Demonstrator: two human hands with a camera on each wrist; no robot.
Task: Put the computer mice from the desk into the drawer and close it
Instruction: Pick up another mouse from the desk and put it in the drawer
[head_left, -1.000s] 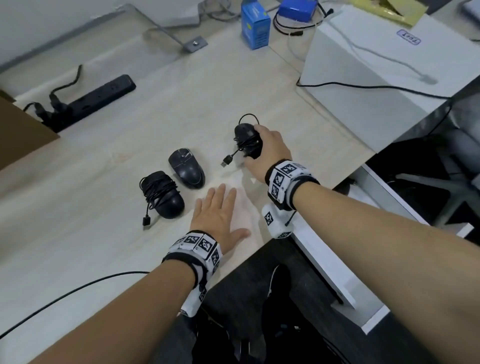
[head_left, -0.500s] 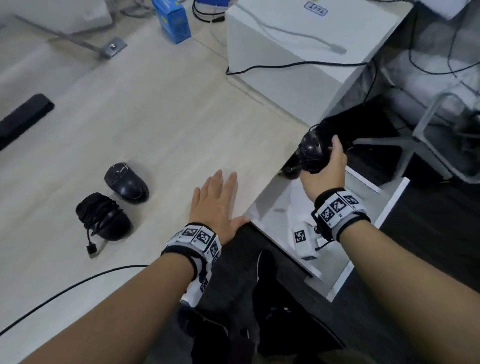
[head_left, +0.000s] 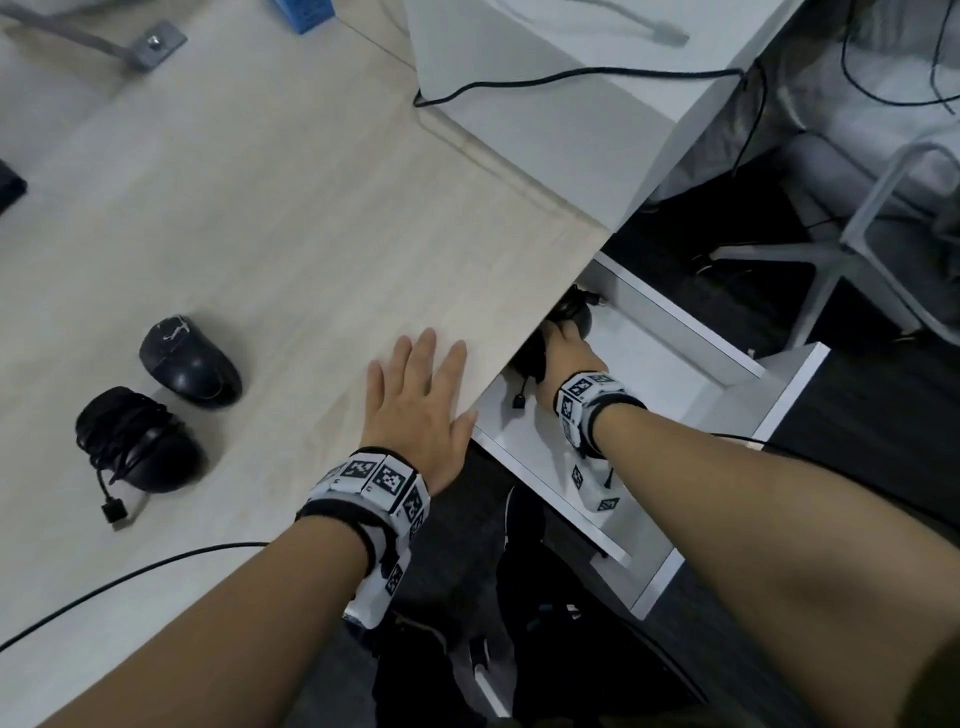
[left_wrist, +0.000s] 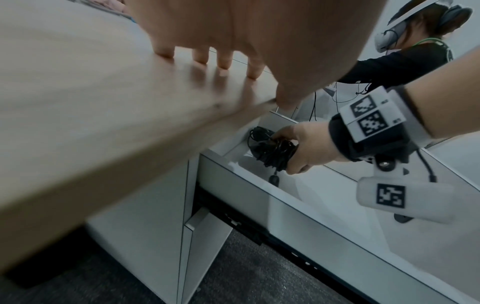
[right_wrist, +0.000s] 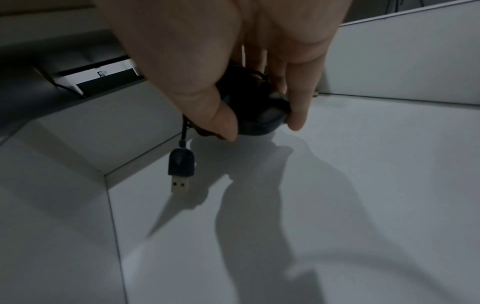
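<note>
A wired mouse (right_wrist: 255, 115) was gripped by the right hand (left_wrist: 306, 148) inside the open drawer (head_left: 675, 332), just above its floor, not yet released. Two mice (head_left: 189, 358) (head_left: 137, 441) were left on the desk (head_left: 270, 208), beyond the flat, open left hand (head_left: 415, 405). The drawer's way shut was judged unobstructed.

My head view evenly lit and soft, edges bowed, left wrist view smeared along the desk (left_wrist: 109, 115), right wrist view dim, hard shadows on the drawer (right_wrist: 363, 185) floor.

The pale wooden desk edge (head_left: 519, 312) overhangs the open white drawer (head_left: 675, 374) left of the right hand (head_left: 563, 353), whose other sides stand open.
</note>
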